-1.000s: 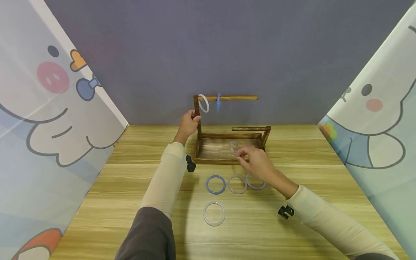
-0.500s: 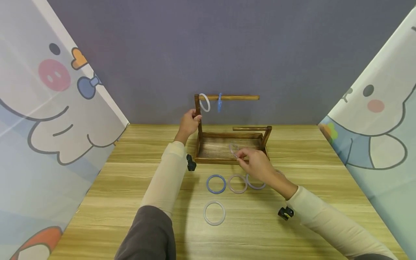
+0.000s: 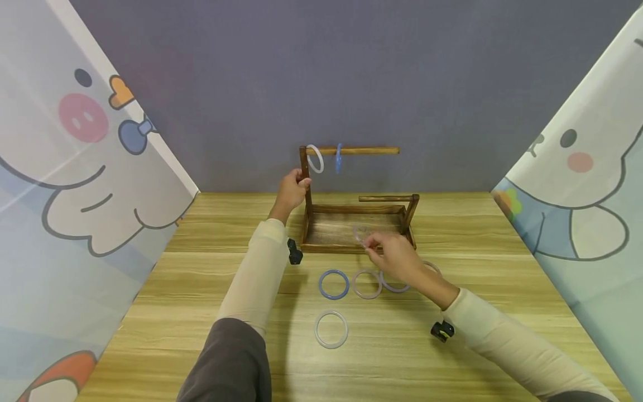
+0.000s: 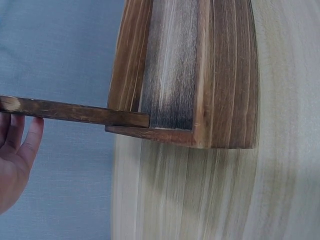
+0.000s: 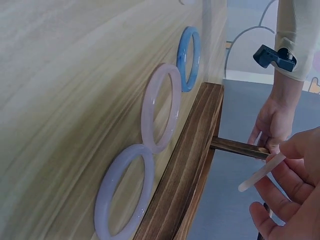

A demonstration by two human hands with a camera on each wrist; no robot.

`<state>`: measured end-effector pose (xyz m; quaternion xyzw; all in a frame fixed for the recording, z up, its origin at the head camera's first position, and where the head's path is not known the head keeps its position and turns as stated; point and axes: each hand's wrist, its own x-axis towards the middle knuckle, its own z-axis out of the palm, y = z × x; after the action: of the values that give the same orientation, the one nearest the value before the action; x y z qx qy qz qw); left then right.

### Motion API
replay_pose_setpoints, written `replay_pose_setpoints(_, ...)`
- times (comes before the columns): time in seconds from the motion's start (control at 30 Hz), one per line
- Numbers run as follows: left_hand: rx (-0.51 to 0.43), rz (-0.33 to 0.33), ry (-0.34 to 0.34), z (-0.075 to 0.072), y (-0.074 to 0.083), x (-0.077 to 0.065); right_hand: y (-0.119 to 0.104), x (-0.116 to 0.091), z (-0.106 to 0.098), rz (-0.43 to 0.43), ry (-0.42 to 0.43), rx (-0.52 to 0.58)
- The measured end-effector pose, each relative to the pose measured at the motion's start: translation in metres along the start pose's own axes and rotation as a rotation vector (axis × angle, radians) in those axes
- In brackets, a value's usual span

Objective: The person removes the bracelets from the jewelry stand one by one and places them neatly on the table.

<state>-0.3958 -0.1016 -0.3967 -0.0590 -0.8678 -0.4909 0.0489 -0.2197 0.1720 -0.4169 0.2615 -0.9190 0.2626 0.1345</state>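
Note:
My left hand (image 3: 291, 191) grips the tall post (image 3: 306, 167) of a wooden bangle rack; the left wrist view shows fingers (image 4: 34, 134) against the post's side. A white bangle (image 3: 320, 162) and a blue bangle (image 3: 338, 159) hang from the rack's upper bar (image 3: 372, 151). Between thumb and fingertips my right hand (image 3: 396, 255) pinches a pale translucent bangle (image 5: 261, 173), held over the front of the rack's tray (image 3: 331, 248). Below the short lower bar (image 3: 384, 199), that bangle is partly covered by the hand.
Before the rack lie a blue bangle (image 3: 334, 298), a pinkish bangle (image 5: 147, 115) and a lavender bangle (image 5: 102, 200). Nearer me is a whitish bangle (image 3: 331, 347). Another bangle (image 3: 438, 268) is partly hidden by my right wrist. A grey backdrop (image 3: 452, 111) stands behind.
My right hand, with the pale bangle, has sunk slightly towards me. The left hand keeps its hold on the post. The bangle behind my right wrist has come partly into view.

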Motion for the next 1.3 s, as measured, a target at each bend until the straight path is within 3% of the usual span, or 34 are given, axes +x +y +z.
replay_pose_setpoints(0.73,0.026,0.032,0.022,0.000,0.003,-0.002,0.001,-0.011,0.012,0.044,-0.141,-0.055)
replay_pose_setpoints(1.3,0.019,0.007,0.010,0.000,0.002,-0.002,0.005,-0.017,0.020,0.088,-0.228,-0.055)
